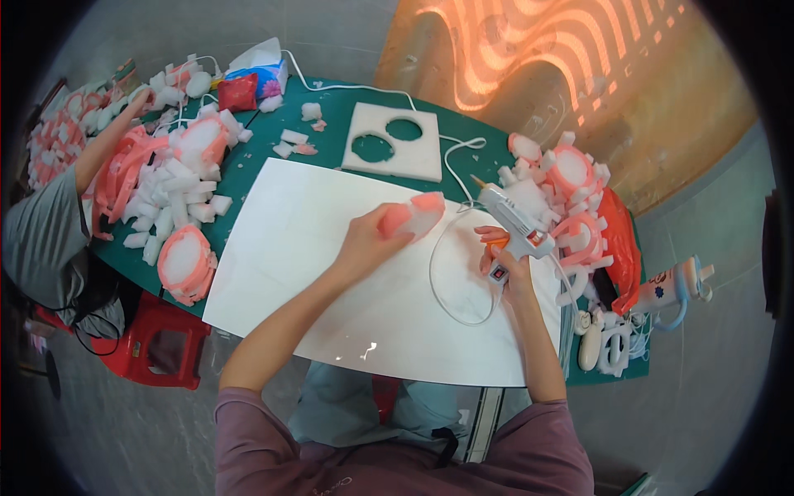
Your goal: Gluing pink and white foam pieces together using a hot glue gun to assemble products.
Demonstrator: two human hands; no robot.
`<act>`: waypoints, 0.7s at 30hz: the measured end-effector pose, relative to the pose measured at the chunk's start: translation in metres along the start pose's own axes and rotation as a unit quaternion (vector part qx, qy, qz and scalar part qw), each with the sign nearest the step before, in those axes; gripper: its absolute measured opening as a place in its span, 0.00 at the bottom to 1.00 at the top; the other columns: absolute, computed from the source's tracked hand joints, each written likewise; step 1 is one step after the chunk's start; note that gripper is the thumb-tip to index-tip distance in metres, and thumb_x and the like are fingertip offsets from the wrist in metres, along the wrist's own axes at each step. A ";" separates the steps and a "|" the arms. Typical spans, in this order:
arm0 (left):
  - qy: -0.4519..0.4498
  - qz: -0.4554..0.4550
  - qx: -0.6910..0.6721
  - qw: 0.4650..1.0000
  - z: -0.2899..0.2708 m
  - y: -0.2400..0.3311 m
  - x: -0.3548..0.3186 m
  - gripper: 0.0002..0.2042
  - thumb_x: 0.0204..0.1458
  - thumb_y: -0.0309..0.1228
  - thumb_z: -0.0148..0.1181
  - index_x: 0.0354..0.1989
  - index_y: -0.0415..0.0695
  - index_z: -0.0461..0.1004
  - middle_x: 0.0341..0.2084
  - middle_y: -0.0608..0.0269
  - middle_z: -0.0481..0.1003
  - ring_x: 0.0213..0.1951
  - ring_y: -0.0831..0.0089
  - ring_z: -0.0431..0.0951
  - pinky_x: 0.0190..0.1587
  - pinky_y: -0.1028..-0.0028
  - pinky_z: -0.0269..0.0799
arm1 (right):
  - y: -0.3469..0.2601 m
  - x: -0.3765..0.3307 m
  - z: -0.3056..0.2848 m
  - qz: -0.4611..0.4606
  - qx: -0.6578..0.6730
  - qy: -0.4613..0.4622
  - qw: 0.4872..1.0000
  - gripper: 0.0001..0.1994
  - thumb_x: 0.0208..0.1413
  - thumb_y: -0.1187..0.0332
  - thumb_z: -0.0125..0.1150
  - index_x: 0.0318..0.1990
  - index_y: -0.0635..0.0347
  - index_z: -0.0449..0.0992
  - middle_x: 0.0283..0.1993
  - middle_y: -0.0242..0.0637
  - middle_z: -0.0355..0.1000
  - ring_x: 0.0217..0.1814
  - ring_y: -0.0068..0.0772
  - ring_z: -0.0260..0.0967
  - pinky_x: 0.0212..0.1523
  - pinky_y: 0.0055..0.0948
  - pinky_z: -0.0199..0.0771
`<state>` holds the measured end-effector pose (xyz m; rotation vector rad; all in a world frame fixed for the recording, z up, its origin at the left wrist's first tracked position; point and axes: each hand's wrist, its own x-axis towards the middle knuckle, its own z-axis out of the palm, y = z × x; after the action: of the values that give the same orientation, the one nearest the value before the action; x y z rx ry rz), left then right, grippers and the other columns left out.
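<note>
Here's the pink-and-white rounded foam piece (418,217), held up, tilted | beside it, right: white plastic hot-glue gun (514,218), gripped, nozzle (477,179) angled away and leftward!

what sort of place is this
Probably a small craft or assembly workspace: a glue gun in the right hand, heaps of pink and white foam pieces on a green table, and a co-worker's arm among the foam.
</note>
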<state>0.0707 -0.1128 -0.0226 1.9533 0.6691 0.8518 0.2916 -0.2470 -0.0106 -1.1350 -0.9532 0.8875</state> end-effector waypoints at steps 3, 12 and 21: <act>0.004 -0.115 -0.119 0.986 -0.001 -0.009 0.006 0.20 0.44 0.32 0.61 0.46 0.37 0.67 0.39 0.56 0.73 0.40 0.68 0.74 0.41 0.74 0.69 | -0.006 -0.010 0.007 0.009 -0.025 -0.029 0.999 0.11 0.45 0.67 0.57 0.36 0.63 0.73 0.40 0.41 0.72 0.20 0.21 0.63 0.25 0.21 0.63; 0.006 -0.254 -0.453 0.854 -0.012 0.005 0.015 0.22 0.53 0.33 0.53 0.51 0.31 0.59 0.46 0.50 0.68 0.47 0.65 0.72 0.50 0.68 0.70 | -0.020 -0.020 0.014 -0.012 -0.013 0.008 1.000 0.12 0.48 0.64 0.54 0.36 0.63 0.72 0.41 0.49 0.69 0.18 0.22 0.64 0.24 0.21 0.65; -0.057 -0.255 -0.496 0.828 -0.017 0.002 0.013 0.24 0.55 0.34 0.50 0.53 0.28 0.55 0.51 0.48 0.64 0.52 0.62 0.68 0.53 0.67 0.67 | -0.021 -0.024 0.016 -0.011 0.004 0.023 1.000 0.12 0.49 0.64 0.53 0.37 0.64 0.71 0.43 0.48 0.69 0.19 0.23 0.64 0.24 0.22 0.66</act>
<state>0.0659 -0.0957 -0.0102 0.8084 0.4802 0.5478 0.2697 -0.2686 0.0089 -1.1308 -0.9230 0.8436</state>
